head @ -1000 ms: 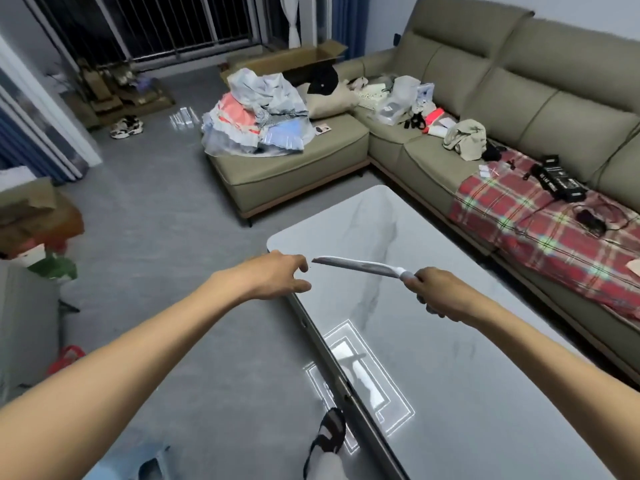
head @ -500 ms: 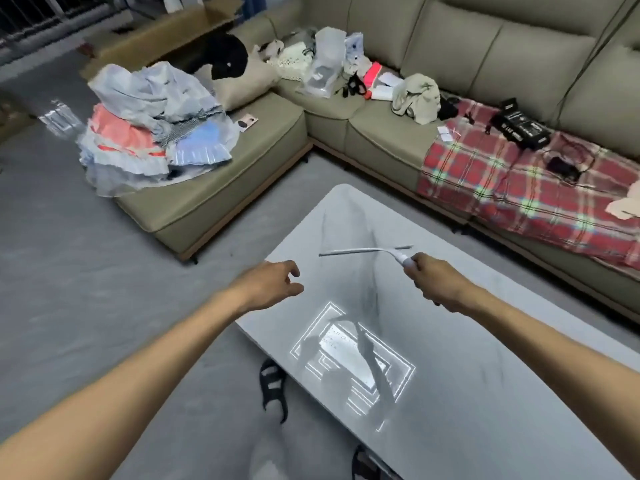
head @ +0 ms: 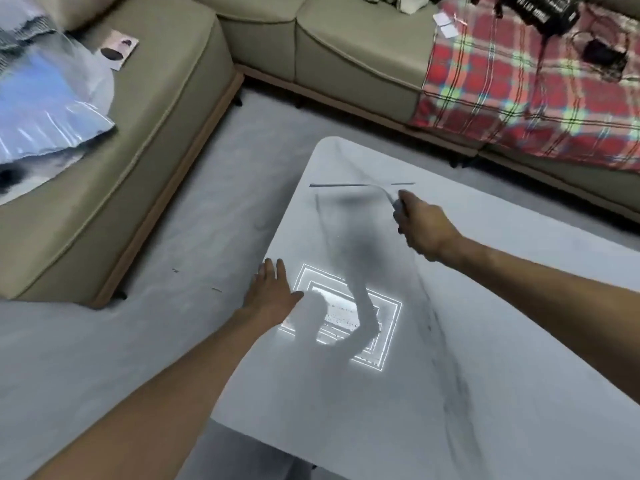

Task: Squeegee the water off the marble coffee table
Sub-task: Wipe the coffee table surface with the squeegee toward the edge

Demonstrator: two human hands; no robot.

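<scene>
Sofa (head: pixel 194 109): olive sectional wrapping the far and left sides of the scene, well apart from the table
Floor (head: pixel 225 209): pale grey, bare between sofa and table
Marble coffee table (head: pixel 467 341): white top with grey veining, rounded far corner, fills the right and lower middle of the view; a bright square light reflection sits near its left edge
Plaid blanket (head: pixel 540 88): red check, spread over the right sofa seat; dark gear lies on it, too blurred to name
Plastic bag (head: pixel 48 109): clear, bluish contents, on the left sofa section
Card (head: pixel 119 51): small printed piece on the cushion just beside the bag
Squeegee (head: pixel 360 185): thin dark blade lying straight across the table's far end, edge down on the marble as far as the blur allows; pale neck curves back toward the person
Right hand (head: pixel 420 226): closed in a fist around the squeegee handle, arm stretched out over the tabletop
Left hand (head: pixel 272 294): fingers spread flat, holding nothing, palm at the table's left edge beside the reflection
</scene>
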